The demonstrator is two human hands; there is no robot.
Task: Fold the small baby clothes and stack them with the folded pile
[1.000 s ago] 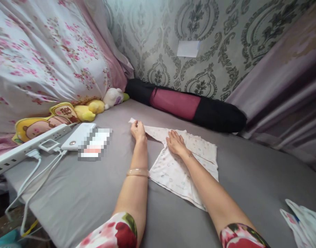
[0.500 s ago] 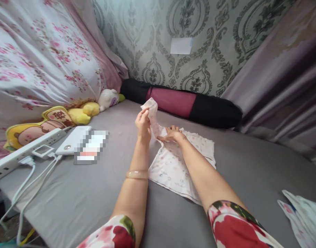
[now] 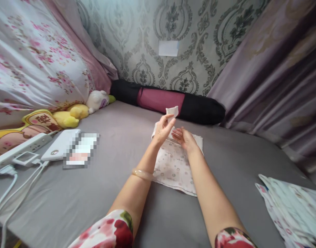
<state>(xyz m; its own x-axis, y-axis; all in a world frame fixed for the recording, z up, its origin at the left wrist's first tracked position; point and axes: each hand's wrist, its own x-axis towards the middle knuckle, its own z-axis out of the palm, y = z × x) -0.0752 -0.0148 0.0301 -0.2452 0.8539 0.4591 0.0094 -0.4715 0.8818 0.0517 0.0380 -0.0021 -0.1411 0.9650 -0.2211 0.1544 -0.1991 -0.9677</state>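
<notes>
A small white printed shirt (image 3: 172, 167) lies on the grey sheet in front of me, its body spread flat. My left hand (image 3: 163, 130) pinches one sleeve (image 3: 172, 111) between thumb and fingers. The sleeve's end sticks up above the hand, raised off the bed and folded in over the shirt. My right hand (image 3: 185, 138) is just right of the left one, above the shirt's upper part. Its fingers are apart and I see nothing held in them. The shirt's upper edge is partly hidden behind both hands.
A long black and maroon bag (image 3: 160, 100) lies along the wall. Folded clothes (image 3: 292, 206) are stacked at the right. At the left are a power strip (image 3: 20, 151) with cables, a white power bank (image 3: 61, 144), a blurred-out item (image 3: 81, 150) and plush toys (image 3: 70, 115).
The left hand has brought the sleeve rightward and inward over the shirt. My right hand has let go of the cloth and lifted a little. The view has turned slightly right.
</notes>
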